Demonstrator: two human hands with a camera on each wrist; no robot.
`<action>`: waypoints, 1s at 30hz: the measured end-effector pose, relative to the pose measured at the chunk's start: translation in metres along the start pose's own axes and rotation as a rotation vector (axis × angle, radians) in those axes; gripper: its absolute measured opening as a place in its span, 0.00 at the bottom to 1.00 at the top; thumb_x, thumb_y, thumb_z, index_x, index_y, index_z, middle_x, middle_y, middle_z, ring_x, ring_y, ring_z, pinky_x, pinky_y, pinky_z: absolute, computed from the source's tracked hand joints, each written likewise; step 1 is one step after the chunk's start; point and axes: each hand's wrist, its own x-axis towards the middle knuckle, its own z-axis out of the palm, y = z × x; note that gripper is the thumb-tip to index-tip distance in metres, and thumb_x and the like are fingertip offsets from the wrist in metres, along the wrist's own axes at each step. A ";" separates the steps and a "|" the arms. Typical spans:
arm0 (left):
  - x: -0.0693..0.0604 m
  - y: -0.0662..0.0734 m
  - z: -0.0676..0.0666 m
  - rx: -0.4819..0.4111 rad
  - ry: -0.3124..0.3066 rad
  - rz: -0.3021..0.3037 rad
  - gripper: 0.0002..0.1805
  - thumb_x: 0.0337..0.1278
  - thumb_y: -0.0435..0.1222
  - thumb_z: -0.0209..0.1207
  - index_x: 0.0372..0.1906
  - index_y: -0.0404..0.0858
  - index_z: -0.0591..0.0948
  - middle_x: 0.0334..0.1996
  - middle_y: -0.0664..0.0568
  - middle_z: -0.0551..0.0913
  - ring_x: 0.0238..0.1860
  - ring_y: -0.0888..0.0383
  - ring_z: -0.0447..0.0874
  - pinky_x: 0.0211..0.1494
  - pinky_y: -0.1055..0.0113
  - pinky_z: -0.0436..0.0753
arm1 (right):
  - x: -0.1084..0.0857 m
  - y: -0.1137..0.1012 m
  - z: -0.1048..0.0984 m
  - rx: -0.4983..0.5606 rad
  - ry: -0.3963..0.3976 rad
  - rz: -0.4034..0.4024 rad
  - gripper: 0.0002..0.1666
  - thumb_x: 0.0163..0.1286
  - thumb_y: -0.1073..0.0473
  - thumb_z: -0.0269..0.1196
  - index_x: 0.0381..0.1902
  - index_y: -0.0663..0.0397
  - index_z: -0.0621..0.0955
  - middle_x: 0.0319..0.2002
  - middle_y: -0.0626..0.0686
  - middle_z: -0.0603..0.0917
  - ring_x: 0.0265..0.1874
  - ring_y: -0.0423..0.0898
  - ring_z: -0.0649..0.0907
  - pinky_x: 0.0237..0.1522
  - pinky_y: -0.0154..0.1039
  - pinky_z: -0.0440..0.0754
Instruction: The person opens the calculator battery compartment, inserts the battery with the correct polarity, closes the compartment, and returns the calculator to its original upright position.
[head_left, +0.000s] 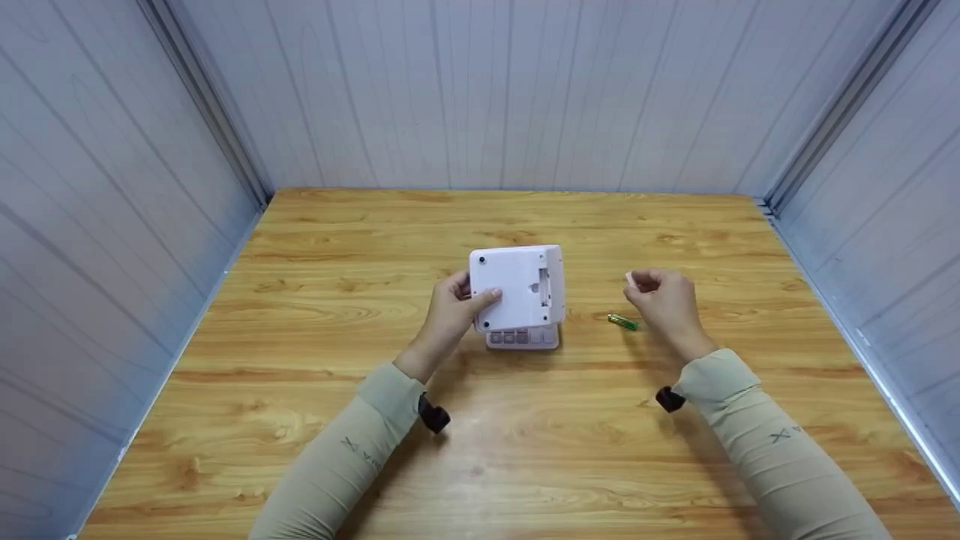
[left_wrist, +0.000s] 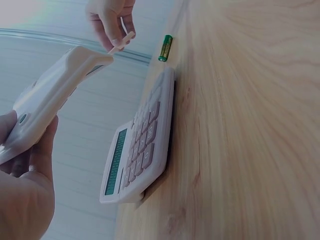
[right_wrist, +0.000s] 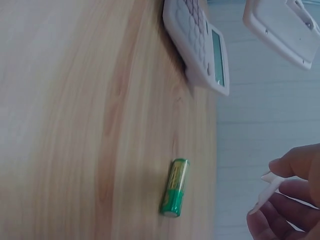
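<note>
My left hand [head_left: 455,304] grips a pale pink calculator [head_left: 514,289] by its left edge, thumb on the back, which faces up. Near its right end the battery compartment [head_left: 545,288] is uncovered; whether a battery lies inside cannot be told. Under it, a second calculator [left_wrist: 145,135] with a greenish display rests face up on the table, partly hidden in the head view. Off to the right, my right hand [head_left: 664,300] pinches a small pale battery cover [right_wrist: 267,192] above the table. A green and gold battery [right_wrist: 176,187] lies on the wood close to that hand.
The wood-grain table [head_left: 525,435] is bounded by a pale panelled wall [head_left: 480,97] at the back and walls at both sides. Dark wrist-worn devices sit at both cuffs, just above the tabletop.
</note>
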 end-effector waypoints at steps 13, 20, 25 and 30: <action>0.001 0.000 -0.001 0.002 -0.001 -0.005 0.25 0.69 0.26 0.68 0.69 0.30 0.81 0.54 0.35 0.90 0.50 0.52 0.92 0.55 0.58 0.93 | 0.005 0.022 -0.010 -0.076 -0.116 0.098 0.20 0.77 0.63 0.66 0.60 0.73 0.85 0.52 0.71 0.89 0.52 0.64 0.89 0.53 0.50 0.89; 0.001 0.000 -0.001 -0.005 -0.005 -0.024 0.25 0.70 0.26 0.67 0.69 0.30 0.81 0.55 0.35 0.90 0.51 0.51 0.92 0.56 0.58 0.93 | 0.003 0.034 -0.015 -0.106 -0.160 0.134 0.21 0.79 0.63 0.64 0.62 0.73 0.84 0.55 0.72 0.88 0.55 0.65 0.87 0.57 0.56 0.88; 0.000 0.000 -0.002 -0.012 -0.016 -0.030 0.24 0.71 0.27 0.67 0.69 0.30 0.80 0.55 0.35 0.89 0.51 0.51 0.92 0.56 0.58 0.93 | 0.003 0.043 -0.016 -0.150 -0.161 0.105 0.20 0.79 0.62 0.64 0.61 0.73 0.85 0.54 0.72 0.89 0.53 0.66 0.88 0.56 0.60 0.88; 0.001 0.000 -0.003 -0.012 -0.021 -0.034 0.24 0.71 0.27 0.67 0.69 0.31 0.81 0.55 0.36 0.90 0.51 0.52 0.92 0.56 0.58 0.93 | 0.004 0.050 -0.018 -0.178 -0.158 0.081 0.19 0.79 0.62 0.64 0.58 0.74 0.86 0.52 0.72 0.89 0.52 0.68 0.89 0.56 0.62 0.88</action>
